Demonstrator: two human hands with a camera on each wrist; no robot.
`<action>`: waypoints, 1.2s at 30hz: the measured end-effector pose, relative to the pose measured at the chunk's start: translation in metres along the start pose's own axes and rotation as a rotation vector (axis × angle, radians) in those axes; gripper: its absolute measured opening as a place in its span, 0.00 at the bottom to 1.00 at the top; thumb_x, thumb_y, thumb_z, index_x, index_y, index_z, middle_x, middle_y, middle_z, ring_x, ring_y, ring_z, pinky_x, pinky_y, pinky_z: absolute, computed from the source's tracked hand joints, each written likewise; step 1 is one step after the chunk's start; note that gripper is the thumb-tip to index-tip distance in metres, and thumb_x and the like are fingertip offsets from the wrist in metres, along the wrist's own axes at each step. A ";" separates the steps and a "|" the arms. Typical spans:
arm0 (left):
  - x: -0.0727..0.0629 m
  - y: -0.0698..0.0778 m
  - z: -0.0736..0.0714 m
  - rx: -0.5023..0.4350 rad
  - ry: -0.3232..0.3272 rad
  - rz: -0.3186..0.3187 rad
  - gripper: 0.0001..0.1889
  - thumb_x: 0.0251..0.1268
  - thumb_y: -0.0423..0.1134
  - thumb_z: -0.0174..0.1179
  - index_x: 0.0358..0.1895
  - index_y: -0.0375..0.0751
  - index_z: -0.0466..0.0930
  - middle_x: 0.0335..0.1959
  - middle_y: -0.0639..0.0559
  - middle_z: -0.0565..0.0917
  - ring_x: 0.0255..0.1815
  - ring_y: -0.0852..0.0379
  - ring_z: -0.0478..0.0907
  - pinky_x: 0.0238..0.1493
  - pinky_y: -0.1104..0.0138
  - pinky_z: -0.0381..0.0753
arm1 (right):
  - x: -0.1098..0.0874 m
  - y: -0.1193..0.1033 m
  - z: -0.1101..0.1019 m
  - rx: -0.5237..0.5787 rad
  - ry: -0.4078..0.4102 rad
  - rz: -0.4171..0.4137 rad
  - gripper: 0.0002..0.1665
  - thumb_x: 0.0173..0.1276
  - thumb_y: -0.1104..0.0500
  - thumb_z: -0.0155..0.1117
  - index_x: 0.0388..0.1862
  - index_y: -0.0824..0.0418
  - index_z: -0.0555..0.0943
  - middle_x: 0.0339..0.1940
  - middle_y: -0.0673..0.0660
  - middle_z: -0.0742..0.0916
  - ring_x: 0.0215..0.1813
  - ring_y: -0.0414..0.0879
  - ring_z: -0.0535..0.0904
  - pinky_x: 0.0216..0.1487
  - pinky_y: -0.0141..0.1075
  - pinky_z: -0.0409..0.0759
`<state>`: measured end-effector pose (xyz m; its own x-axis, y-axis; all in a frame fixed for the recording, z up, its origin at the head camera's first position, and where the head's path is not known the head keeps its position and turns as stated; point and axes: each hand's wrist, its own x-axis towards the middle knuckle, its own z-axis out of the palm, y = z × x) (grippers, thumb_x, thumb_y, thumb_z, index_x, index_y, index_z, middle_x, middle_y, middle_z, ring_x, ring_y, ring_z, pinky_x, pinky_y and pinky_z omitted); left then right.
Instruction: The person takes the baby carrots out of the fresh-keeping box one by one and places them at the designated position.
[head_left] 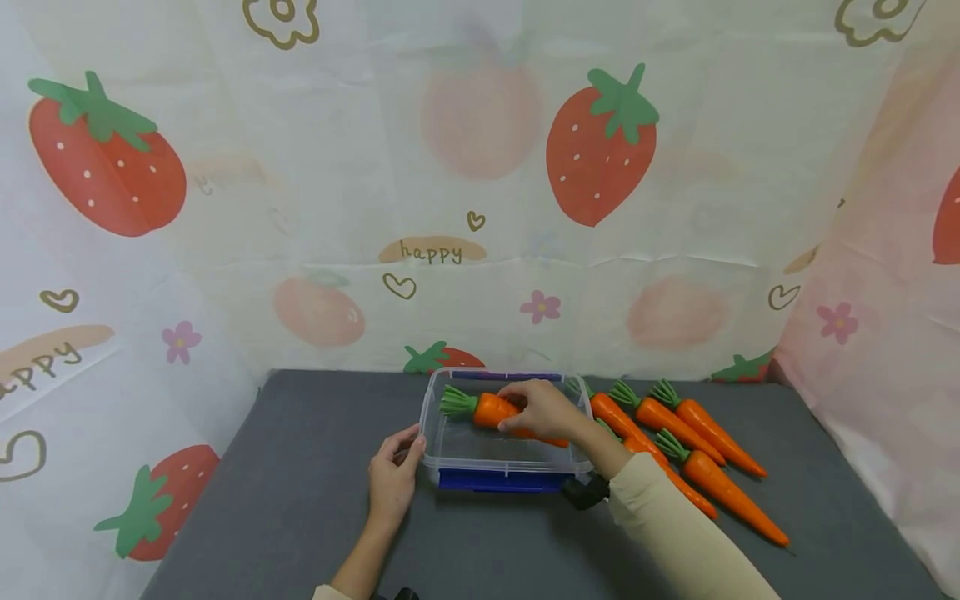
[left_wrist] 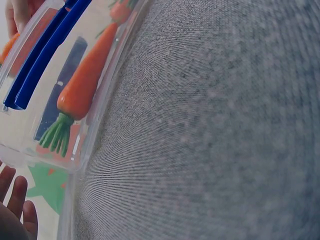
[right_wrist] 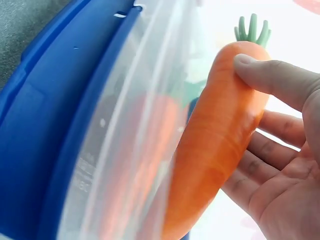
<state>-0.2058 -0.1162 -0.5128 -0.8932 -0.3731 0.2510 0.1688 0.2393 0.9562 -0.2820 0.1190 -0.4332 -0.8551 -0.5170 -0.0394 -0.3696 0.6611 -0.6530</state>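
My right hand (head_left: 543, 408) holds an orange carrot (right_wrist: 220, 130) with a green top over the clear plastic box (head_left: 480, 463). The thumb lies on the carrot near its top, with the fingers on the other side. Through the box wall, a second carrot (left_wrist: 85, 80) shows lying on the bottom; in the head view it is hidden under the held one. My left hand (head_left: 393, 477) is at the box's left side, fingers fairly straight and fingertips right at the wall. A blue clip flap (head_left: 504, 481) hangs along the box's front.
To the right of the box, several more carrots (head_left: 731, 496) lie slanted on the dark grey table (head_left: 315, 433), some partly behind my right arm. A cloth (head_left: 480, 317) printed with strawberries hangs behind the table and along both sides.
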 end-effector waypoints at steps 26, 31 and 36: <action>-0.003 0.015 -0.005 0.015 -0.012 0.003 0.13 0.64 0.31 0.62 0.49 0.27 0.83 0.43 0.35 0.85 0.36 0.73 0.76 0.41 0.81 0.75 | -0.018 -0.001 -0.065 0.050 0.139 -0.047 0.29 0.64 0.54 0.69 0.61 0.64 0.77 0.50 0.59 0.86 0.50 0.51 0.80 0.56 0.46 0.80; -0.004 0.014 -0.004 0.007 -0.011 -0.003 0.13 0.63 0.31 0.63 0.49 0.27 0.83 0.43 0.35 0.85 0.35 0.73 0.76 0.41 0.81 0.75 | -0.022 0.004 -0.073 0.072 0.162 -0.028 0.29 0.64 0.55 0.69 0.61 0.64 0.77 0.50 0.61 0.86 0.51 0.53 0.80 0.56 0.48 0.79; -0.005 0.014 -0.004 0.005 -0.007 0.017 0.13 0.63 0.30 0.63 0.48 0.26 0.83 0.42 0.34 0.85 0.35 0.73 0.76 0.41 0.81 0.74 | -0.027 0.010 -0.081 0.084 0.191 -0.010 0.29 0.64 0.55 0.69 0.62 0.65 0.76 0.50 0.62 0.85 0.51 0.54 0.80 0.54 0.47 0.80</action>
<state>-0.1974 -0.1146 -0.5003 -0.8931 -0.3623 0.2665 0.1823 0.2501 0.9509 -0.2922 0.1838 -0.3776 -0.9079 -0.4054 0.1063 -0.3537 0.6049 -0.7135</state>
